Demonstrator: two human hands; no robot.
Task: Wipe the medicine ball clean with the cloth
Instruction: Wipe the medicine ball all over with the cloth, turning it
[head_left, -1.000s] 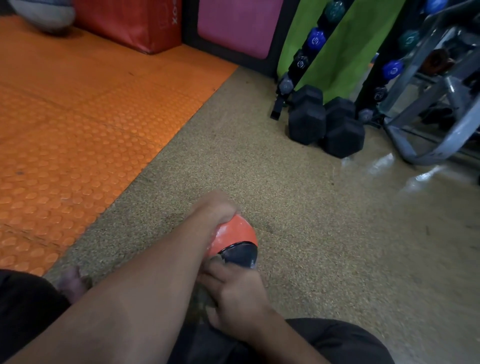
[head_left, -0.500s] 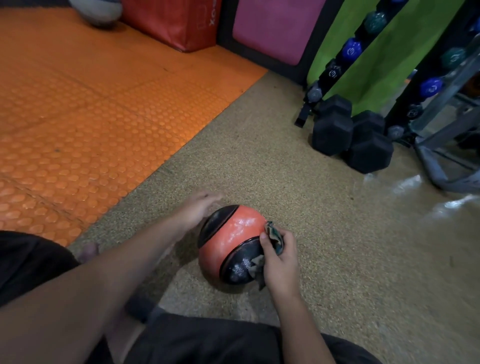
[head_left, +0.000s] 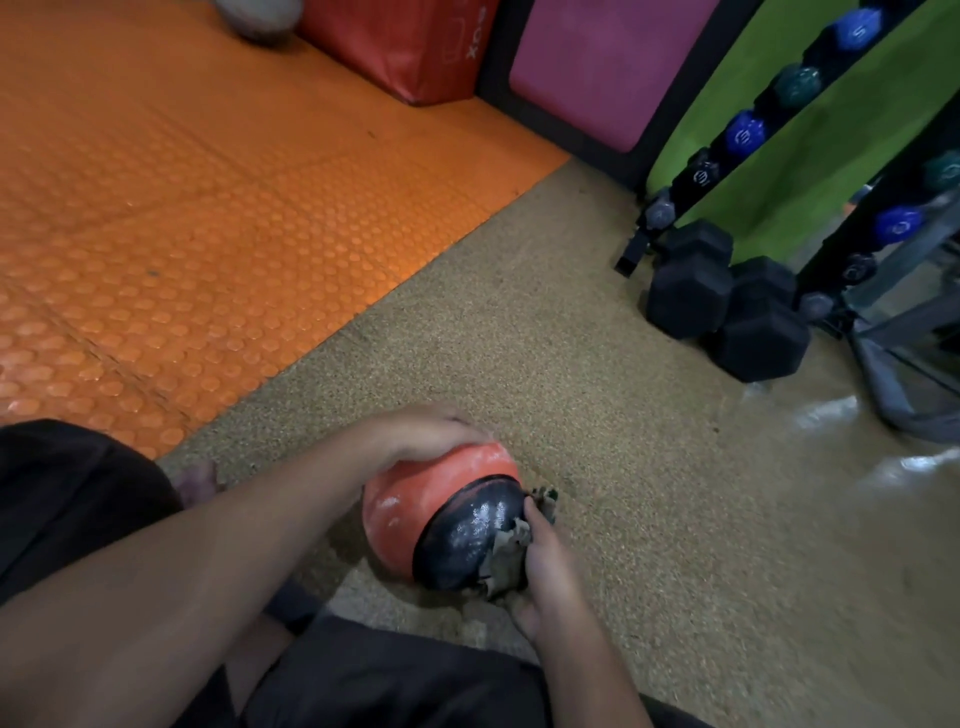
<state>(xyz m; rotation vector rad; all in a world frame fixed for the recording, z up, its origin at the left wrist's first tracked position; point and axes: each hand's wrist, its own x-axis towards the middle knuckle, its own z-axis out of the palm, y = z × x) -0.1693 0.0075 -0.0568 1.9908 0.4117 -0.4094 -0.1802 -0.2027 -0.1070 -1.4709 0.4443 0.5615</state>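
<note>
Orange-black medicine ball on floor, crumpled cloth against it

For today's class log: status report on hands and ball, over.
Left hand atop medicine ball. Right hand pressing cloth on black panel. Nothing in the way.
</note>
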